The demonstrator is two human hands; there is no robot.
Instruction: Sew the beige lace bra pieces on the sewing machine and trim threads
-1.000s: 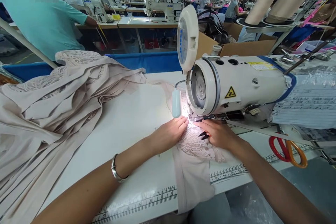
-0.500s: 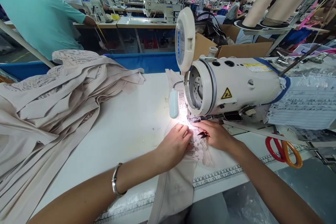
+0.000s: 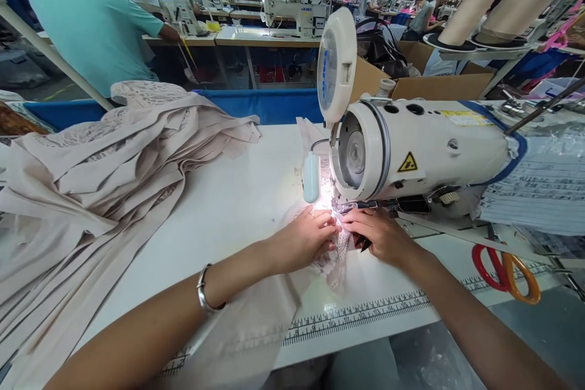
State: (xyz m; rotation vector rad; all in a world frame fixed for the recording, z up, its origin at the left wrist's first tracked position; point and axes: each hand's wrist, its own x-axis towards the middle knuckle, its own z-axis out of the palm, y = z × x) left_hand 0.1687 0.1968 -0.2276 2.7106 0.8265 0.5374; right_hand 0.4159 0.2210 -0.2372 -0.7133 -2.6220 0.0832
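Note:
My left hand (image 3: 304,241) presses a pale beige lace-edged fabric piece (image 3: 336,259) onto the white table, fingers bent and close together, right at the needle of the white sewing machine (image 3: 425,146). My right hand (image 3: 381,234) lies just right of it, fingers curled on the same lace under the machine head, with a small dark thread snip (image 3: 364,244) tucked in the palm. The fingertips of both hands nearly touch in the glare of the machine lamp (image 3: 311,178). A silver bangle sits on my left wrist.
A heap of beige fabric pieces (image 3: 91,183) covers the table's left side. Red-and-orange scissors (image 3: 505,265) lie at the right near printed paper sheets (image 3: 534,189). A ruler strip (image 3: 365,312) runs along the front edge. A person in a teal shirt (image 3: 98,30) stands beyond.
The fabric piece has swung left under my hands and bunched narrower at the needle. Both hands have closed in toward each other at the presser foot.

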